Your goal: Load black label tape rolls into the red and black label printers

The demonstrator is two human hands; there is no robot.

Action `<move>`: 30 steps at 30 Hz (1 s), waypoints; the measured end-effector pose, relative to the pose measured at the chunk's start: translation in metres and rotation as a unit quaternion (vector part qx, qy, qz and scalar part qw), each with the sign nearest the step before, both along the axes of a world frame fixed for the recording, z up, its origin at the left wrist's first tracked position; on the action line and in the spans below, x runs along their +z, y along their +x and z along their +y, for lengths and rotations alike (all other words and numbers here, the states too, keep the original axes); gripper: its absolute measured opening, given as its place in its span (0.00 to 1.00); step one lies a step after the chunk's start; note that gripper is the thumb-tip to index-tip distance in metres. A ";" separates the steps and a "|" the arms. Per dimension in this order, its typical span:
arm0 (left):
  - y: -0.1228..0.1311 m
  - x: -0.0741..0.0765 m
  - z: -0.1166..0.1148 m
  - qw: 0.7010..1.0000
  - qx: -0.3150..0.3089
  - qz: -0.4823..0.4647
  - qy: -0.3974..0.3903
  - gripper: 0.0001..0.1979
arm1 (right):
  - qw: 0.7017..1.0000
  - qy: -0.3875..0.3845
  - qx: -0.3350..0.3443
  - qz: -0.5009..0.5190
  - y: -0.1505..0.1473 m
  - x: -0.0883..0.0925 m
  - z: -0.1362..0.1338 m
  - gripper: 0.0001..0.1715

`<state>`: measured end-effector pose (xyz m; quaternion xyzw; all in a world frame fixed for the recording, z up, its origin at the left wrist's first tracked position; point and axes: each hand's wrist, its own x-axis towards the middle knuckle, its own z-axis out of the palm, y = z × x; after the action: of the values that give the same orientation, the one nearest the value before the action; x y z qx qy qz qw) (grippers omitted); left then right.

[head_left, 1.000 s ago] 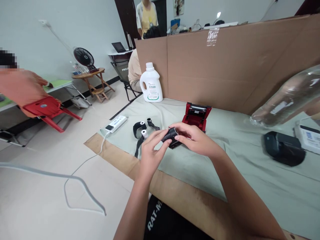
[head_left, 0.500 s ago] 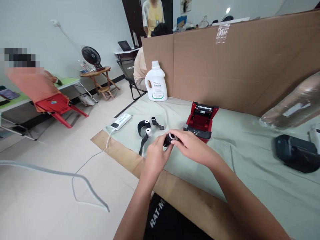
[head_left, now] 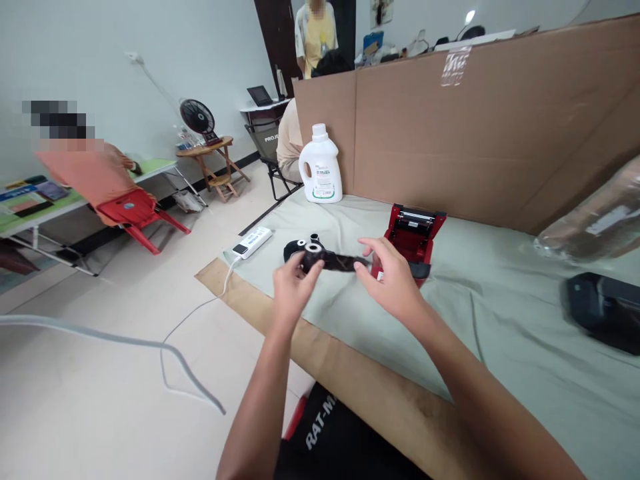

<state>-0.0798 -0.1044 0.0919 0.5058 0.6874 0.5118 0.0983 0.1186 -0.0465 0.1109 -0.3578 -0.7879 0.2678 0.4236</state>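
My left hand (head_left: 293,283) grips a roll of black ribbon (head_left: 313,259) with a white core, thumb in front and fingers around the side. From the roll a dark strip stretches rightward to my right hand (head_left: 387,273). The strip's end lies at the right thumb; the index finger is raised apart from the thumb, and the exact pinch is blurred. Just behind the left hand, other black rolls (head_left: 293,250) rest on the cloth, partly hidden. Beyond my right hand stands a red and black printer (head_left: 413,243) with its lid up.
A white detergent bottle (head_left: 321,170) stands against the cardboard panel (head_left: 450,133). A white power strip (head_left: 253,243) with a cable lies at the cloth's left edge. On the right are a black device (head_left: 603,310) and a plastic-wrapped bundle (head_left: 595,217). Other people are in the background.
My hands were together around the roll. They have moved apart, the right hand going right, and a length of ribbon now spans between them. The view has shifted slightly left.
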 end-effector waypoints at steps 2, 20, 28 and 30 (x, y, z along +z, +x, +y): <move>-0.022 0.004 0.019 0.999 0.001 -0.046 0.014 0.17 | 0.998 -0.002 -0.033 0.050 -0.016 -0.019 -0.007 0.15; -0.139 -0.033 0.173 0.977 0.093 0.091 -0.171 0.17 | 0.987 -0.061 0.110 -0.097 -0.062 -0.119 -0.036 0.16; -0.137 -0.043 0.199 0.925 0.018 0.162 -0.344 0.22 | 0.986 -0.066 0.108 -0.105 -0.063 -0.123 -0.034 0.17; -0.136 -0.043 0.203 0.919 0.013 0.160 -0.360 0.23 | 0.986 -0.067 0.110 -0.102 -0.063 -0.123 -0.033 0.17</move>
<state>-0.2158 0.0987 0.0493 0.5020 0.8385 0.1432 0.1560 0.0553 -0.0799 -0.0118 -0.3220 -0.8419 0.3274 0.2835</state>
